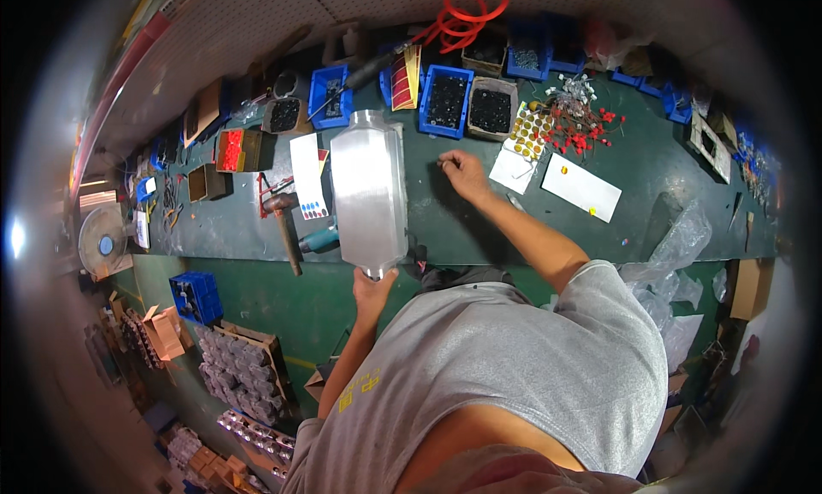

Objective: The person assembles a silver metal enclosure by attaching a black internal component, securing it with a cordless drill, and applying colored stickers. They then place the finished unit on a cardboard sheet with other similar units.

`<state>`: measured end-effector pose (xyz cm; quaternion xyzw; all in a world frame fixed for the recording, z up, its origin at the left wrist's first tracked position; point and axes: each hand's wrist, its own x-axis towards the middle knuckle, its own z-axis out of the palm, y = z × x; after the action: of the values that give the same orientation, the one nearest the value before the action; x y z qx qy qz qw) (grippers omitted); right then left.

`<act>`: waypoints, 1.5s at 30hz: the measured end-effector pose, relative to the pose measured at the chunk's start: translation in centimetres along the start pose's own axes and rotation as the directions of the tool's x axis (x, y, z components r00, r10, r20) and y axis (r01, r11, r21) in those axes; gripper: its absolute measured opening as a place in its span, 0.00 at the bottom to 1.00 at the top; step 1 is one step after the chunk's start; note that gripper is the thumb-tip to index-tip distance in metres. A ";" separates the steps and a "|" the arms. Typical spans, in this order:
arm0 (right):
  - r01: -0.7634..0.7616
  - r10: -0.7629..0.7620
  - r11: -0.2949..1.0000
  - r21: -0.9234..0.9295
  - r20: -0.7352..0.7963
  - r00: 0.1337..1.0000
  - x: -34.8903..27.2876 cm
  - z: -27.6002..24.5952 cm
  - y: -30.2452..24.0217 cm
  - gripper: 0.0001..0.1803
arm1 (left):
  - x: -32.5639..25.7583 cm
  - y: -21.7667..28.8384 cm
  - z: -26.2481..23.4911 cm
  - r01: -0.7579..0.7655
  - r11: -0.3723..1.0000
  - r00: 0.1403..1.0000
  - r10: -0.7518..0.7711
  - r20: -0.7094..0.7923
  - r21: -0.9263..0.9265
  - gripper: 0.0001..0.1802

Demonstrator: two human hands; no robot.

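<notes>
A brushed silver metal box [370,186] with tapered ends and a short neck at each end lies lengthwise across the front of the green bench. My left hand [373,290] grips its near neck at the bench edge. My right hand [465,175] is over the bench, apart from the box on its right side. Its fingers are curled together, and whatever they might hold is too small to make out. Closest to that hand is a white sheet [514,169] below a sheet of round yellow stickers [531,133]. A white card [581,188] bears two yellow dots.
Left of the box are a hammer [286,229], a teal power tool [320,239] and a white sticker sheet [307,175]. Blue bins [445,100] of small parts line the back. Red-tipped wires [582,134] lie right; a red coiled hose [462,19] hangs above.
</notes>
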<state>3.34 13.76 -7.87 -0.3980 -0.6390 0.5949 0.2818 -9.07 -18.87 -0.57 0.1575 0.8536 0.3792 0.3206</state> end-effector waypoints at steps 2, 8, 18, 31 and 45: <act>0.122 -0.126 0.989 -0.081 -0.045 0.991 1.4 -1.4 -0.5 0.10 | -0.2 -1.3 -0.3 0.011 0.996 1.000 -0.009 0.027 -0.087 0.37; 0.229 -0.318 0.878 -0.421 -0.153 0.936 7.3 -7.4 -4.0 0.08 | -2.3 -0.8 -1.6 0.079 0.966 0.996 -0.084 -0.010 -0.244 0.37; 0.002 0.230 0.475 -0.880 0.127 0.965 15.2 -9.9 0.2 0.18 | -3.4 -4.6 -4.9 0.058 0.970 0.990 -0.087 -0.110 -0.237 0.24; 0.021 -0.020 0.447 -0.894 0.013 1.000 14.4 -9.2 1.0 0.12 | 2.4 -10.0 -11.9 -0.042 0.998 0.953 0.052 -0.299 0.038 0.19; 0.540 -0.474 0.657 -0.526 0.268 0.839 18.1 22.8 -19.0 0.10 | 19.6 -7.1 -20.1 -0.574 0.704 0.819 0.494 0.292 0.418 0.31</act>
<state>-28.41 17.25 5.78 -0.2378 -0.8887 0.2879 0.2660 -37.27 -24.51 -4.13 0.5037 0.8094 0.2143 0.2126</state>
